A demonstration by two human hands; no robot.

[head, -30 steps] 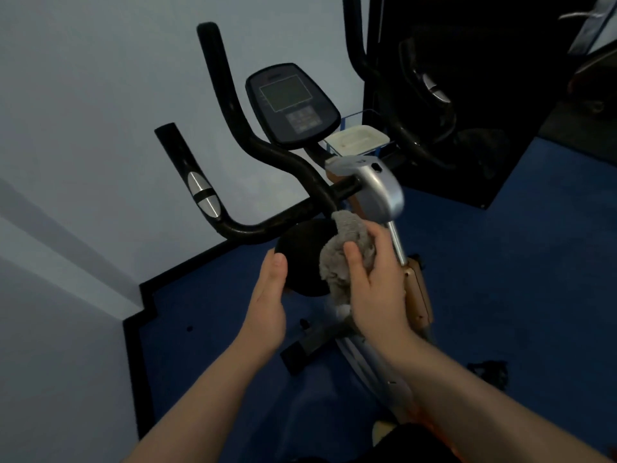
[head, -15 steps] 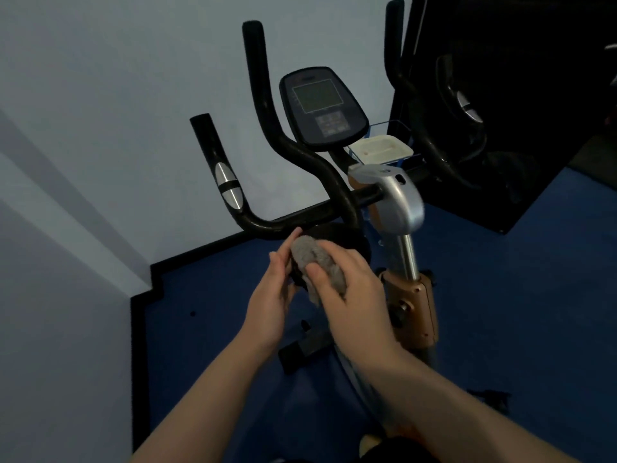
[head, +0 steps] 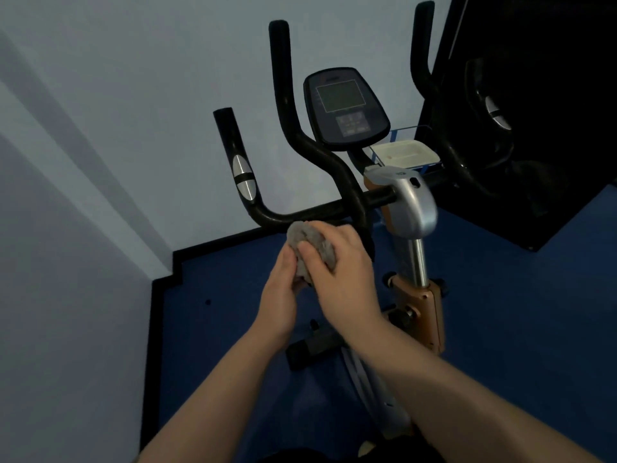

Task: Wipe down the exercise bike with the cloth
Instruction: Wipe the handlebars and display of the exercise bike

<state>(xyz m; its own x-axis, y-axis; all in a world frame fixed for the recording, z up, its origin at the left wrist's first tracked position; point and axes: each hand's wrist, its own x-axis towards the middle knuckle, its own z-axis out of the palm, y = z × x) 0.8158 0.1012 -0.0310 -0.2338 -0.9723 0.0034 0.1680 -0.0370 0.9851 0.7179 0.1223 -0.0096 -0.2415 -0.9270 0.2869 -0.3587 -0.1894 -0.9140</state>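
Nearest, the left hand (head: 278,297) cups the grey cloth (head: 309,250) from below while the right hand (head: 344,279) curls its fingers over it, seemingly bunching it into a pad just beneath the exercise bike's handlebar (head: 310,213), likely the next wipe.

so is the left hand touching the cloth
Touching: the head view shows the left hand cupped against the grey cloth beside the right hand.
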